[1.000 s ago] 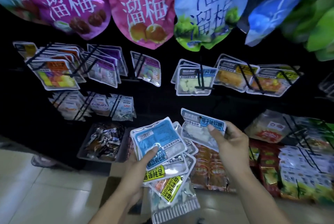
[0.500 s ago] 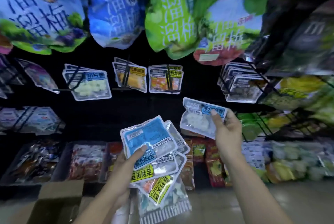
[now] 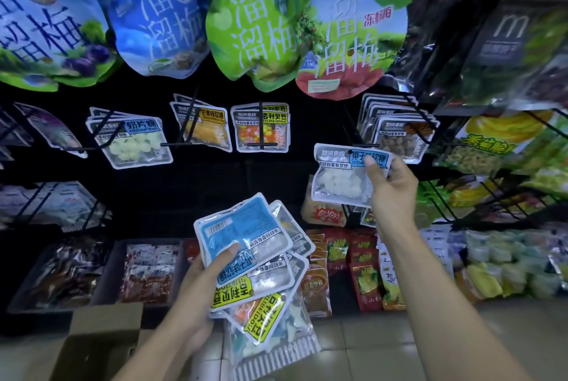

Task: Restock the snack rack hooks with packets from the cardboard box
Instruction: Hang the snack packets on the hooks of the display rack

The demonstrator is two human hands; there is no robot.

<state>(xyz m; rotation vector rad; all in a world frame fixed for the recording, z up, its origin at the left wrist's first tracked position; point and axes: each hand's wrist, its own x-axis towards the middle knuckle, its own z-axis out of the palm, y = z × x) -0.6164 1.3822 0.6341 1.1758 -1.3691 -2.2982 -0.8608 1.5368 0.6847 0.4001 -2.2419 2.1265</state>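
My right hand point(image 3: 392, 188) pinches a single clear packet of white candy with a blue label point(image 3: 341, 176), held up at the tip of a black rack hook point(image 3: 367, 145); its hang hole sits just left of that tip. My left hand point(image 3: 204, 285) grips a fanned stack of packets point(image 3: 246, 245), the top one blue, lower ones with yellow labels. The cardboard box point(image 3: 101, 340) stands open on the floor at the lower left. Small packets hang on the hooks of the dark rack point(image 3: 259, 131) at mid height.
Large plum-snack bags point(image 3: 258, 20) hang overhead across the top. A row of packets of brown snacks point(image 3: 402, 134) hangs right behind the raised packet. Trays of wrapped snacks point(image 3: 147, 270) and red and yellow packs point(image 3: 365, 273) line the bottom shelf. Wire racks jut out at right.
My view has swung right along the rack. My right hand has lifted its packet up and to the right, to a hook tip. The left hand still holds the stack.
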